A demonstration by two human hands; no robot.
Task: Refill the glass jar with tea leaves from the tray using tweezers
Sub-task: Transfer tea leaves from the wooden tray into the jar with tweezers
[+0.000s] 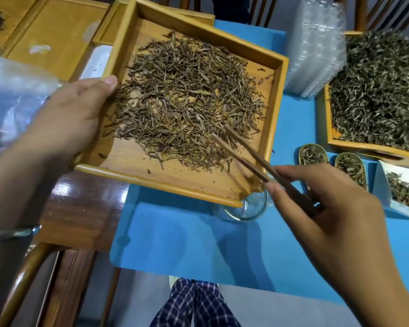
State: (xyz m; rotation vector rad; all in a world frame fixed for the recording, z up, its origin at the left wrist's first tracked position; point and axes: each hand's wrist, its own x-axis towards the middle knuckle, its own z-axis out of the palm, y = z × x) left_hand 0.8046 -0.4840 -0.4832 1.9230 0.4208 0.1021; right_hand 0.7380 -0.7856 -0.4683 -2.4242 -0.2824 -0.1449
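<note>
A square wooden tray (168,185) holds a spread of brown tea leaves (189,100). My left hand (73,116) grips the tray's left rim, thumb over the edge, and holds it tilted above the blue mat. My right hand (328,199) holds brown wooden tweezers (253,159), whose two tips are apart and rest at the near right edge of the leaf pile. The clear glass jar (246,208) stands on the mat under the tray's near right corner, partly hidden by the tray, and looks empty where it shows.
A second tray (347,143) heaped with greener tea (378,90) sits at the right. Two small oval dishes (313,154) and a white dish (397,185) with tea lie near it. Stacked clear plastic containers (316,46) stand behind. A crumpled plastic bag (12,100) is at the left, wooden boxes (54,36) beyond.
</note>
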